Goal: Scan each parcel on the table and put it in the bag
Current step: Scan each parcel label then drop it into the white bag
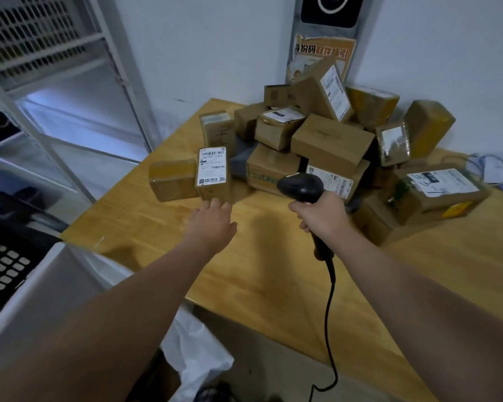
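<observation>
**A:** What lay closest to the person?

**B:** A white bag (198, 352) hung below the near edge of the tabletop (145, 233). A black cable (328, 314) dropped from the scanner past that same edge. Low on the left sat a black perforated crate (3, 271).

**A:** And the hands?

**B:** Both forearms reached forward over the wood. The left hand (212, 224) was palm down with its fingers straight and a little apart, holding nothing. Its fingertips were at the foot of the labelled parcel (214, 172), but I could not tell whether they touched it. The right hand (321, 216) was wrapped tight round the handle of the scanner (301, 187), which it held upright.

**A:** Where did that parcel stand?

**B:** It stood on end on the tabletop toward the left edge, out in front of the others, with its white label facing the camera. A plain brown box (172, 179) lay against its left side.

**A:** Did anything block the view?

**B:** The scanner's head covered part of a label on a low box at the front of the heap of parcels (331, 140). That heap rose just behind, with cardboard boxes tilted on one another and some labels turned up or sideways. At its right end lay a wide box with a handwritten label (442, 187).

**A:** And beyond that?

**B:** Metal shelving (55, 82) stood off the tabletop's left side. An orange poster (320, 56) hung on the white wall behind the heap. Loose wires (491, 169) lay at the far right of the tabletop.
</observation>
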Demonstrator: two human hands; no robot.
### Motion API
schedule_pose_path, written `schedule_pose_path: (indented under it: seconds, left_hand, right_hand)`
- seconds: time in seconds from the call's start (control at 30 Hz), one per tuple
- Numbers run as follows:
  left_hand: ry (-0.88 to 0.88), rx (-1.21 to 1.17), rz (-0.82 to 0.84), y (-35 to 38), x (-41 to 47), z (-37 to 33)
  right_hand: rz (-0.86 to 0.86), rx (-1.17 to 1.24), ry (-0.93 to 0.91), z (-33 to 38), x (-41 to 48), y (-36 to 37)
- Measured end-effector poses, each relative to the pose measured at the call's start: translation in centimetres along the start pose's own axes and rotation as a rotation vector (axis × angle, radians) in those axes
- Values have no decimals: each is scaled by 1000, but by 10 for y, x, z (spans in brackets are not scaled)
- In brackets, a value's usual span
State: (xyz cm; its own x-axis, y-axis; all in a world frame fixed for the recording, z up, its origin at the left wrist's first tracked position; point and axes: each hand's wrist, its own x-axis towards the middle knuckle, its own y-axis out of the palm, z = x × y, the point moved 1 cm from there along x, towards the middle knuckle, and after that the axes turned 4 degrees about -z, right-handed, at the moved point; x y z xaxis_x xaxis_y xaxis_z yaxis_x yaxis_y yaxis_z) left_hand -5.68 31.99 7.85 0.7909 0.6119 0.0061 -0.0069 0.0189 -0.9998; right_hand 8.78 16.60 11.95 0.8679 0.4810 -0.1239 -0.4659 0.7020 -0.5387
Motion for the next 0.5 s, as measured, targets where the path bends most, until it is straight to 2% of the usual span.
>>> schedule_pose_path:
  seconds: [0.27,0.5]
  left_hand:
    - [-173,-148,-28,7,55,24]
    - [-350,-316,98,20,119,48]
  right_hand:
    - [36,5,-15,9,44,28]
    - [62,98,112,8,75,66]
